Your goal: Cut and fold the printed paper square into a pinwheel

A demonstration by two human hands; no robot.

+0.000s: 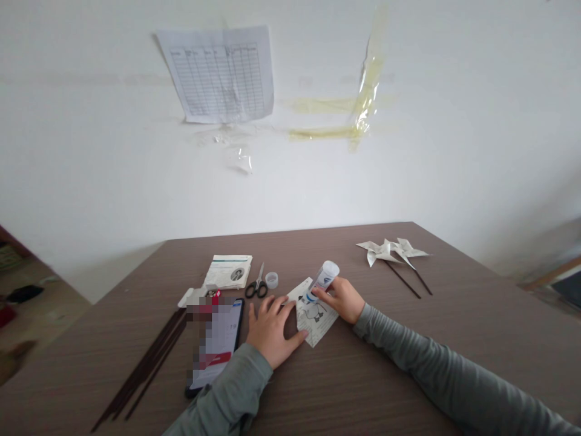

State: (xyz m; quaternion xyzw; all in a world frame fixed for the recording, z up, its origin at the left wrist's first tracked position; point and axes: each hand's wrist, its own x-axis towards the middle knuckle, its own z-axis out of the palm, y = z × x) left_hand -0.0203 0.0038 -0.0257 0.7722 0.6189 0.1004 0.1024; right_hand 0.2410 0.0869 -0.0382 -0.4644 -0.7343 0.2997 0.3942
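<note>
A printed piece of paper (318, 324) with a small drawing lies on the table in front of me, its edges cut or folded at angles. My left hand (272, 330) rests with fingers spread at the paper's left side, its fingertips touching that edge. In my right hand (347, 300) is a white glue stick (325, 275) with a blue band, tilted, its lower end down at the paper. Whether that end touches the paper is hidden. A small white cap (271, 280) sits beyond my left hand, beside black-handled scissors (256, 287).
A stack of printed paper squares (227, 272) lies at the back left. Nearer are a phone (218, 345) and several dark sticks (145, 363). Two paper pinwheels (384, 251) on sticks lie at the back right. Behind the table (385, 387) stands a white wall (318, 194).
</note>
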